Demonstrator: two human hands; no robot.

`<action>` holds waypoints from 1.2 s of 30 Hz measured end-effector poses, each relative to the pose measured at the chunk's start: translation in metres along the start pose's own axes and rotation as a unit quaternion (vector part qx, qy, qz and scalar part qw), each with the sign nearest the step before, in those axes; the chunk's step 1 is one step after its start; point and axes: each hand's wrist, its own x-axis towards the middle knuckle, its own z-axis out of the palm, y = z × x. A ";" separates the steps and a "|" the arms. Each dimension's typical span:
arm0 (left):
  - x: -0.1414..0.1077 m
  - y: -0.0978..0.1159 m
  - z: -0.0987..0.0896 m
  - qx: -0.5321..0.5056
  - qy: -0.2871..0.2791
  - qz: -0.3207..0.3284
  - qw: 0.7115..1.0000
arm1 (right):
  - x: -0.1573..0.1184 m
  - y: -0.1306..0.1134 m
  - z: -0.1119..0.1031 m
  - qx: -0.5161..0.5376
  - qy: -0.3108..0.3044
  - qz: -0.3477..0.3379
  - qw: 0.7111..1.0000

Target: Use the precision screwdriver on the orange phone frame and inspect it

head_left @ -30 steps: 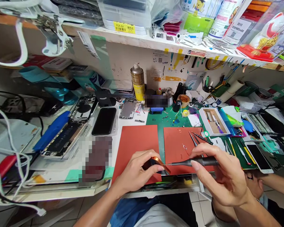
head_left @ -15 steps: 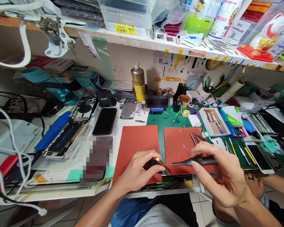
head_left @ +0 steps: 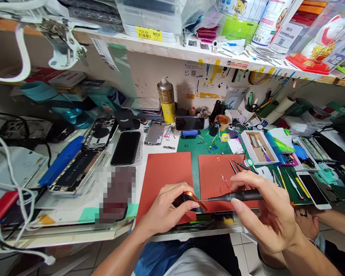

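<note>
The left hand point(head_left: 168, 209) is gripping an orange-edged phone point(head_left: 198, 201) between thumb and fingers, tilting it over the front of the counter point(head_left: 140, 168), by the red mat point(head_left: 168, 166). The right hand point(head_left: 271, 211) is keeping a looser grip around a screwdriver point(head_left: 245, 196), its tip apparently meeting the phone's edge; this is looking like screw work, calling for a steady phone and a well-lined tip. Beyond, a white box point(head_left: 246, 142) is holding a purple-ended tool point(head_left: 266, 156); farther back, a white cup point(head_left: 245, 110) is holding upright tools.
</note>
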 end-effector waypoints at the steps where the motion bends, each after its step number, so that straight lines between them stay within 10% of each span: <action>1: 0.000 0.000 0.000 0.002 0.000 0.001 1.000 | 0.001 0.000 0.000 0.005 0.002 -0.002 1.000; 36: 0.001 0.002 -0.001 -0.002 -0.004 -0.008 1.000 | 0.006 -0.001 -0.001 -0.023 -0.011 -0.016 1.000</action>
